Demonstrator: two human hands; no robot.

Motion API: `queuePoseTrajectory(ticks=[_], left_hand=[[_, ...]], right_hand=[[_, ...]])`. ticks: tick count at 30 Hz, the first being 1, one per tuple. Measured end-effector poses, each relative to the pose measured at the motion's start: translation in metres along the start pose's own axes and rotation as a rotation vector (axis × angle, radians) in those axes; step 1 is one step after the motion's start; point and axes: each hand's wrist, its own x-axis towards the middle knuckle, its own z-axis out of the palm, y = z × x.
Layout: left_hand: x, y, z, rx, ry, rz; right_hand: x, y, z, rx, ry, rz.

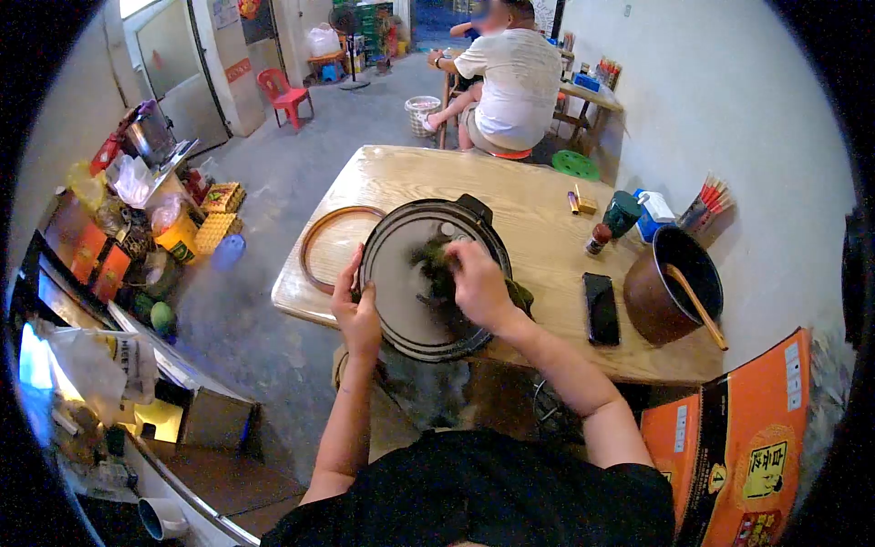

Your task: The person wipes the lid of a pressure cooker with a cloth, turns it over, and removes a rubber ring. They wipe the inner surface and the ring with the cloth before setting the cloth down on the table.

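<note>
Gripping the rim of a round dark pan (396,273) at its nine o'clock edge, the left hand (357,310) has its thumb laid over the lip and its fingers curled beneath, clamped on the metal. The right hand (478,283) sits on the pan's inner face a little toward two o'clock of its middle, fingers bunched together and pressed down on a dark green scrubbing pad (433,264) that pokes out from under the fingertips toward ten o'clock. The pan lies at the near side of a pale wooden table (428,173), and its six o'clock edge hangs past the table's near edge toward the person. Just beside the pan at nine o'clock a round lid with a brown rim (314,232) lies flat on the wood; the pan's edge overlaps it. At three o'clock of the pan, near the right forearm, a black phone (601,308) lies face up, and further out the same way stands a brown pot (652,296) with a wooden spoon (697,305) leaning in it. A small bottle (598,239) and a green cup (622,213) stand at two o'clock. An orange carton (747,438) fills the five o'clock corner of the view. At twelve o'clock, well apart, another person in a white shirt (519,82) sits at a second table.
</note>
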Motion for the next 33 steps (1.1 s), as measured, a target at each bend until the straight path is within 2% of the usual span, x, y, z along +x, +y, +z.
queuePoseTrajectory(ticks=[1,2,4,6,8,10,12,13,15,17,18,19,20,22,25,26,29,33], left_hand=[[-0.001,0.0,0.0,0.021,-0.016,0.027],[-0.002,0.0,0.001,0.024,-0.02,0.028],[-0.002,0.001,0.004,-0.027,-0.021,0.021],[0.0,-0.005,0.003,-0.009,-0.041,0.012],[0.005,-0.014,0.002,0.002,-0.045,0.006],[0.006,-0.019,-0.001,-0.209,-0.046,-0.034],[0.005,-0.01,-0.003,-0.163,-0.036,-0.034],[0.003,-0.007,-0.004,-0.105,-0.037,0.006],[0.002,-0.007,-0.006,-0.022,-0.039,0.038],[0.004,-0.009,-0.005,-0.036,-0.032,0.044],[0.003,-0.009,-0.005,-0.042,-0.034,0.05],[0.001,-0.009,-0.004,-0.047,-0.039,0.043],[0.001,-0.007,-0.003,-0.066,-0.036,0.021],[0.002,-0.006,-0.002,-0.08,-0.028,0.007],[0.001,-0.009,-0.007,-0.082,-0.035,0.019],[0.001,-0.009,-0.009,-0.042,-0.048,0.043],[0.001,-0.006,-0.007,-0.033,-0.039,0.052],[-0.001,-0.006,-0.005,-0.091,-0.034,0.016]], right_hand=[[0.007,0.0,0.002,0.015,0.18,0.152],[0.017,0.005,0.007,0.003,0.267,0.182],[0.032,0.003,0.025,-0.103,0.259,0.189],[0.032,-0.005,0.046,-0.064,0.143,0.141],[0.024,-0.009,0.072,0.136,0.146,-0.138],[0.005,-0.031,0.075,0.338,-0.033,-0.071],[-0.016,-0.024,0.063,0.422,-0.27,-0.068],[-0.026,-0.024,0.051,0.426,-0.271,-0.062],[-0.035,-0.026,0.012,0.306,-0.666,0.02],[-0.031,-0.022,-0.018,-0.095,-0.659,0.019],[-0.024,-0.015,-0.026,-0.155,-0.42,-0.042],[-0.017,-0.008,-0.029,-0.207,-0.191,-0.01],[-0.004,-0.014,-0.043,-0.305,-0.071,0.022],[0.021,-0.008,-0.051,-0.386,0.152,-0.159],[0.025,0.022,-0.024,-0.201,-0.114,-0.201],[0.023,0.025,-0.016,-0.296,-0.155,-0.256],[0.028,0.033,-0.009,-0.309,-0.158,-0.306],[0.03,0.038,-0.002,-0.557,-0.182,-0.161]])
